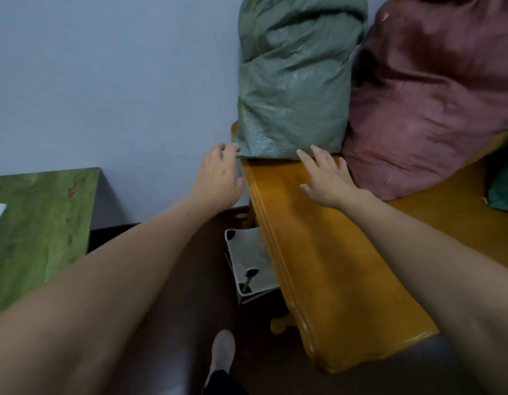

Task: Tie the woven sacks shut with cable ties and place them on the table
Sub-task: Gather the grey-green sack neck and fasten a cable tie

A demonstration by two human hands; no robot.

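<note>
A grey shoe (223, 352) stands on the dark floor (190, 280), and both bare forearms reach forward from the lower corners. To the left is a green table (42, 223). To the right runs the orange table (332, 252), with a pale fabric-and-frame item (253, 263) tucked under its near left edge.

The left hand (218, 178) is off the table's left edge. Its fingers are loosely bent, and their tips touch the bottom left corner of the green sack (292, 81) without closing round anything. The right hand (324, 178) hovers over the tabletop with its fingers straight and spread, holding nothing. Its fingertips reach the sack's lower front edge.

The green sack stands upright at the far left end of the orange table, against the pale blue wall (104, 81). It is full, dull grey-green woven plastic with a faint sheen. It is creased and folded across the middle, and its top is bunched. Its neck is out of view, so I cannot tell whether a tie is on it.

A bulging pink sack (435, 104) leans against its right side. A corner of a teal sack (503, 189) shows at the right edge.
</note>
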